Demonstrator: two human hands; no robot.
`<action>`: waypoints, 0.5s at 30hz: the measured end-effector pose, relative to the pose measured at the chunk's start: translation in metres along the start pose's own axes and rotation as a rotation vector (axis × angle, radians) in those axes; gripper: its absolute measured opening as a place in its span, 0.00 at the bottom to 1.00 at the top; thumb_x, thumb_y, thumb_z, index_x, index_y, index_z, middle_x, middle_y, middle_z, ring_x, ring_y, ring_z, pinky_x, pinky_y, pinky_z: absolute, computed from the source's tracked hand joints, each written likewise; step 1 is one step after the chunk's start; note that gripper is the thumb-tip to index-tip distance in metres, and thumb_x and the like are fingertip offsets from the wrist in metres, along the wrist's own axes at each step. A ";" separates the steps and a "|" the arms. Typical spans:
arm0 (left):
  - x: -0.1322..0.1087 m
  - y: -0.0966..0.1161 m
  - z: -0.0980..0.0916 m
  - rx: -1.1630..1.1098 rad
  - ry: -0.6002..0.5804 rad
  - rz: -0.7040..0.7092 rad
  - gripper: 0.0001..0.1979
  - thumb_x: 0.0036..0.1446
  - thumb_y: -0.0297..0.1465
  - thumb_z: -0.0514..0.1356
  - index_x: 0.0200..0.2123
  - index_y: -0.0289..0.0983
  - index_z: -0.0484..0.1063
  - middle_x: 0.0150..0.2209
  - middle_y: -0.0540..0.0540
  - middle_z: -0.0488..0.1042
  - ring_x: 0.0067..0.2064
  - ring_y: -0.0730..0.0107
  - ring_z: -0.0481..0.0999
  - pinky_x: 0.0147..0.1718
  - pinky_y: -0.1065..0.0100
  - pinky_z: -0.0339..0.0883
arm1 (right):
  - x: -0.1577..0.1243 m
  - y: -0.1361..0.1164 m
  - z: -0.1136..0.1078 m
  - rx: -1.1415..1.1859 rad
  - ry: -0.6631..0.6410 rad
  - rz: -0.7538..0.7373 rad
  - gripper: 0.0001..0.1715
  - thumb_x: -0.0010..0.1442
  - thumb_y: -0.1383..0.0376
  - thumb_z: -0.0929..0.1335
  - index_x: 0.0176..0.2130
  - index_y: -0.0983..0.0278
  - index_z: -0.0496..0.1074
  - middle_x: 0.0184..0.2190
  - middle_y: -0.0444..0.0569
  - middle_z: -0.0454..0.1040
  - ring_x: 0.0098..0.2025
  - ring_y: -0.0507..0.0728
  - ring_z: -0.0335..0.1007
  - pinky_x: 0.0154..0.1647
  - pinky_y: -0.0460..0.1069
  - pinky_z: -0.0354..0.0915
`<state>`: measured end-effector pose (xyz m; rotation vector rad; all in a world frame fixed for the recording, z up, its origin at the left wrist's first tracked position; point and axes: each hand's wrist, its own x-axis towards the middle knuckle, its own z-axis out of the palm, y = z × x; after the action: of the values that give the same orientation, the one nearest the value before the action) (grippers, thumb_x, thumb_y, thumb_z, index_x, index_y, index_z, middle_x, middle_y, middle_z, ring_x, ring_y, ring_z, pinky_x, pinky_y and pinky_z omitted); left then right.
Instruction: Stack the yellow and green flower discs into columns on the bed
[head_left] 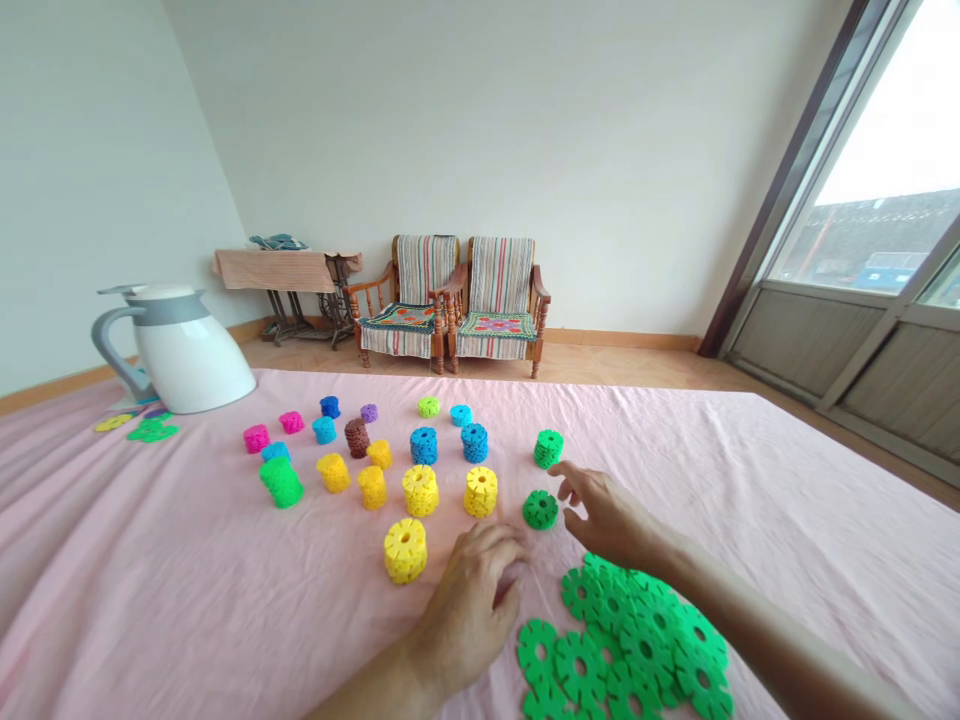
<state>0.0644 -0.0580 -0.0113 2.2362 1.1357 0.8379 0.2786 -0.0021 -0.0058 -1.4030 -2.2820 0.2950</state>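
My right hand (606,510) hovers just right of a short stack of dark green notched discs (540,510), its fingers apart and nothing visible in them. Behind that stack stands a taller green stack (548,449). My left hand (484,590) rests on the cloth with curled fingers; their tips are hidden beneath the hand. Left of it is a yellow stack (405,551), and further back another yellow stack (481,491). A loose heap of flat green flower-shaped discs (646,650) lies in front, below my right forearm.
Several stacks in other colours, such as blue (424,446), brown (357,438) and bright green (281,482), stand across the pink tablecloth (187,600). A white jug (191,350) is at the far left, beside a few flat loose discs (153,430). Two wooden armchairs (501,290) stand beyond the table.
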 end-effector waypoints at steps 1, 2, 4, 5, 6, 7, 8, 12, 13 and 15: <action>0.000 0.000 0.000 0.005 -0.001 0.001 0.17 0.48 0.17 0.55 0.39 0.39 0.74 0.46 0.46 0.73 0.52 0.62 0.67 0.54 0.61 0.58 | -0.002 0.001 0.001 -0.006 0.003 0.001 0.27 0.50 0.75 0.62 0.51 0.69 0.62 0.34 0.51 0.75 0.37 0.58 0.71 0.43 0.54 0.64; 0.000 0.001 -0.001 0.009 -0.002 0.001 0.17 0.48 0.17 0.55 0.39 0.39 0.74 0.46 0.46 0.73 0.52 0.62 0.67 0.54 0.60 0.58 | -0.003 0.001 0.002 -0.011 0.003 0.001 0.27 0.50 0.75 0.61 0.52 0.69 0.62 0.33 0.50 0.76 0.36 0.58 0.71 0.42 0.54 0.63; 0.000 0.001 -0.001 0.012 -0.005 0.002 0.16 0.49 0.18 0.55 0.38 0.38 0.74 0.45 0.46 0.73 0.52 0.62 0.67 0.54 0.60 0.58 | -0.005 0.000 0.004 -0.023 0.003 0.001 0.28 0.50 0.76 0.60 0.52 0.68 0.63 0.30 0.49 0.76 0.35 0.58 0.72 0.41 0.53 0.63; 0.001 0.001 -0.002 0.011 -0.007 0.003 0.16 0.49 0.18 0.55 0.38 0.38 0.74 0.45 0.46 0.73 0.52 0.62 0.67 0.54 0.61 0.59 | -0.005 -0.001 0.005 -0.029 0.005 0.002 0.28 0.50 0.76 0.60 0.52 0.67 0.63 0.30 0.49 0.77 0.35 0.58 0.72 0.41 0.53 0.63; 0.000 0.001 -0.002 0.010 -0.008 0.004 0.16 0.49 0.18 0.55 0.38 0.38 0.74 0.45 0.46 0.73 0.52 0.62 0.67 0.53 0.61 0.59 | -0.005 -0.002 0.006 -0.035 0.007 0.002 0.28 0.51 0.76 0.60 0.52 0.67 0.63 0.30 0.50 0.77 0.36 0.58 0.72 0.40 0.52 0.63; 0.000 0.001 -0.002 0.009 -0.010 0.005 0.16 0.48 0.18 0.55 0.38 0.38 0.74 0.45 0.46 0.73 0.52 0.62 0.67 0.53 0.61 0.59 | -0.005 -0.003 0.006 -0.039 0.007 0.003 0.28 0.51 0.76 0.60 0.52 0.67 0.63 0.30 0.50 0.77 0.36 0.59 0.72 0.40 0.52 0.62; 0.000 0.001 -0.002 0.006 -0.011 0.006 0.16 0.48 0.18 0.55 0.38 0.38 0.74 0.45 0.46 0.73 0.52 0.62 0.68 0.53 0.61 0.59 | -0.005 -0.004 0.007 -0.043 0.007 0.003 0.28 0.51 0.76 0.60 0.52 0.67 0.63 0.30 0.51 0.77 0.36 0.59 0.73 0.39 0.52 0.62; 0.000 0.001 -0.002 0.006 -0.007 0.012 0.15 0.49 0.18 0.56 0.38 0.38 0.74 0.45 0.46 0.73 0.51 0.62 0.68 0.53 0.61 0.59 | -0.003 -0.007 0.007 -0.047 0.002 0.009 0.28 0.51 0.76 0.60 0.52 0.67 0.64 0.30 0.51 0.77 0.36 0.58 0.72 0.39 0.51 0.62; 0.000 0.001 -0.002 0.007 -0.009 0.014 0.15 0.49 0.18 0.55 0.38 0.38 0.74 0.45 0.46 0.73 0.51 0.62 0.68 0.53 0.61 0.59 | -0.002 -0.008 0.008 -0.044 0.001 0.010 0.28 0.50 0.76 0.61 0.52 0.67 0.64 0.30 0.50 0.77 0.36 0.58 0.72 0.39 0.50 0.62; 0.000 0.001 -0.002 0.010 -0.012 0.018 0.15 0.50 0.18 0.55 0.38 0.38 0.74 0.45 0.45 0.73 0.51 0.62 0.68 0.53 0.60 0.59 | -0.002 -0.008 0.009 -0.038 0.001 0.010 0.29 0.50 0.77 0.60 0.52 0.66 0.64 0.30 0.50 0.77 0.36 0.58 0.72 0.39 0.50 0.62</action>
<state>0.0637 -0.0580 -0.0089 2.2599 1.1187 0.8264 0.2689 -0.0065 -0.0111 -1.4335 -2.2914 0.2553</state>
